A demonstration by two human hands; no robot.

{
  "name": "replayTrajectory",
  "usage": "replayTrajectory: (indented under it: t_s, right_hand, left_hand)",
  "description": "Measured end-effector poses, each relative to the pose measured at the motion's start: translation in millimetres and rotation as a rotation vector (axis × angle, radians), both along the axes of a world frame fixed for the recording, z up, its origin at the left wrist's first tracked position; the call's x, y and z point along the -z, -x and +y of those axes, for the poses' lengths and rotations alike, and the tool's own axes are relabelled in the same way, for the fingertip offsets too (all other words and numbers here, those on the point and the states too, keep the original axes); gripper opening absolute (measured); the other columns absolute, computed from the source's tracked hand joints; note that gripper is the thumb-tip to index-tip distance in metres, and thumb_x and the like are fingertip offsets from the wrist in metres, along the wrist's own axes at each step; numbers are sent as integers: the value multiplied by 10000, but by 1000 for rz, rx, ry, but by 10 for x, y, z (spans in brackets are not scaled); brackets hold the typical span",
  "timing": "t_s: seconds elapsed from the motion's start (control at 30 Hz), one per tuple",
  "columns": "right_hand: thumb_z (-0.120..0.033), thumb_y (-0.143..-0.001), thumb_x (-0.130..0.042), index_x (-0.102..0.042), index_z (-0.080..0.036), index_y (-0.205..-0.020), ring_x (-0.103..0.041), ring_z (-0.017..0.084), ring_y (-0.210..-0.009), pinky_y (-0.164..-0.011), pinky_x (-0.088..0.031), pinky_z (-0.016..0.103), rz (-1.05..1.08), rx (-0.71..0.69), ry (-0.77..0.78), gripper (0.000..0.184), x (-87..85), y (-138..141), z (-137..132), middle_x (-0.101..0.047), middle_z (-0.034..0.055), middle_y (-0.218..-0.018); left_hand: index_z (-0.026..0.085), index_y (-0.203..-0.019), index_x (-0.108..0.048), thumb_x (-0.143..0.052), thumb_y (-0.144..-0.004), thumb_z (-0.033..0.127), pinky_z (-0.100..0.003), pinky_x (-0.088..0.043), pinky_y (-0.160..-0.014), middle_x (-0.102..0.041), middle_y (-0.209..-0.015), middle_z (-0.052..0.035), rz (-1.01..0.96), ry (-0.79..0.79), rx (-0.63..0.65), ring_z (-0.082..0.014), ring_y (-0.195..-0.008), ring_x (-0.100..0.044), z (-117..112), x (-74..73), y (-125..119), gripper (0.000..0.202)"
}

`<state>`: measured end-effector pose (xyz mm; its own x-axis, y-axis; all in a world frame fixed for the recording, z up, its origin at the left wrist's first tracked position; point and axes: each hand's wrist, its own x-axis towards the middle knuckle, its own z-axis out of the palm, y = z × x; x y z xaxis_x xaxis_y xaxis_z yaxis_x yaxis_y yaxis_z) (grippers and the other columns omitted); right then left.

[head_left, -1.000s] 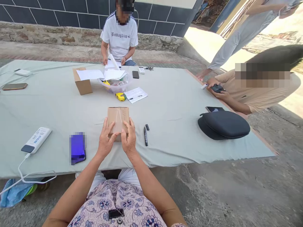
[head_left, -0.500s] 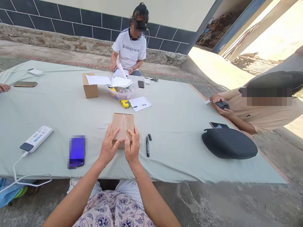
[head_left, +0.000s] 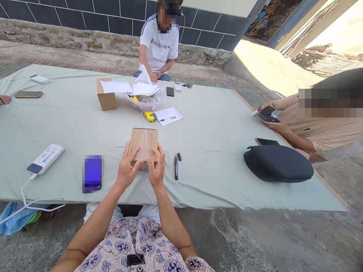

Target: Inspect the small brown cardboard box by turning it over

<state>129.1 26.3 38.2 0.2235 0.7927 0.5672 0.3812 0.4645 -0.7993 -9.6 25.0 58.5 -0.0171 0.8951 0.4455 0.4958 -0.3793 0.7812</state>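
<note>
Fingers (head_left: 126,150) of the left hand (head_left: 126,170) lie spread along the near left edge of a small cardboard box (head_left: 144,140), with the thumb laid across its top. Fingers (head_left: 162,152) of the right hand (head_left: 156,170) are curled over the near right corner, close together, thumb on top. Both hands grip the box's near end between them.

Box position: flat on the grey-green tablecloth (head_left: 70,128), near the front edge, directly before the person, with a clear tape strip along its top.

Adjacent items: a black marker (head_left: 176,168) lies just right of the right hand, its cap (head_left: 179,156) off and beside it. A blurred purple phone (head_left: 92,173) lies to the left, and a white power bank (head_left: 45,159) with a cable sits farther left. A black zip case (head_left: 279,163) rests well apart to the right.

Beyond the box: a yellow tape measure (head_left: 149,116), a printed sheet (head_left: 169,115), a clear bowl (head_left: 146,102) and an open carton (head_left: 106,99).

Others present: a person in a white T-shirt (head_left: 159,47) sits opposite; another person's hand (head_left: 279,124) at the right holds a phone.
</note>
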Motion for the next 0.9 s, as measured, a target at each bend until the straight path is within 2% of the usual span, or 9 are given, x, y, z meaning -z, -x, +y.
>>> replayTrajectory:
  t_s: [0.1,0.23,0.4,0.53,0.63,0.73,0.8,0.9]
  right_hand:
    - [-524,-990,-477,-578,-241,-1293,-463,275,-1429,-1147,-451,528,-10,-24,-33,426,30,-55,42,-486,155,-1498]
    - [-583,-1001,-399,-575,-241,-1319,-480,268,-1419,-1155,-448,524,-21,-38,-49,499,81,-104,75,-482,156,-1500]
    - [-568,-1020,-346,-486,-262,-1443,-435,256,-1466,-1177,-431,525,-19,-78,-49,541,192,-147,87,-448,137,-1561]
    - [-599,-1004,-365,-442,-252,-1501,-487,277,-1432,-1121,-495,510,-20,-81,3,611,413,-230,100,-495,140,-1543]
    - [-637,-980,-400,-486,-241,-1480,-563,287,-1364,-1031,-569,474,-30,-96,81,644,628,-304,88,-557,138,-1494]
    - [-624,-970,-450,-537,-253,-1445,-608,275,-1317,-1043,-568,460,-86,-91,139,608,792,-373,36,-609,120,-1444]
    - [-608,-970,-468,-577,-259,-1411,-615,278,-1308,-1063,-555,471,-125,-46,161,573,823,-421,-17,-629,121,-1419]
    - [-606,-955,-500,-635,-276,-1350,-615,297,-1297,-1055,-553,500,-164,22,176,532,723,-503,-105,-629,123,-1411]
  left_hand:
    - [249,-1362,-613,-577,-918,586,-481,-389,-1200,-344,-1634,-129,12,-27,-17,-297,-1523,-323,26,17,4,559]
    - [248,-1355,-622,-665,-840,622,-493,-432,-1168,-368,-1619,-146,23,-40,-40,-328,-1502,-358,36,27,-3,638]
    - [292,-1359,-619,-659,-857,596,-481,-490,-1121,-361,-1628,-106,15,-19,-68,-323,-1492,-379,21,24,-24,588]
    - [317,-1352,-624,-667,-857,582,-476,-500,-1116,-346,-1638,-80,4,-17,-57,-321,-1485,-391,39,60,-3,563]
    - [340,-1340,-632,-696,-843,561,-470,-494,-1126,-349,-1637,-60,-12,-23,-59,-318,-1488,-386,49,71,50,548]
    - [339,-1313,-653,-708,-833,564,-452,-480,-1140,-377,-1624,-56,-60,-15,-70,-319,-1487,-387,39,54,138,533]
    - [314,-1305,-661,-684,-847,580,-436,-474,-1141,-382,-1621,-72,-145,23,-77,-319,-1492,-380,30,57,201,529]
    - [283,-1299,-667,-666,-853,601,-422,-433,-1173,-382,-1621,-85,-319,109,-106,-312,-1519,-329,38,135,254,548]
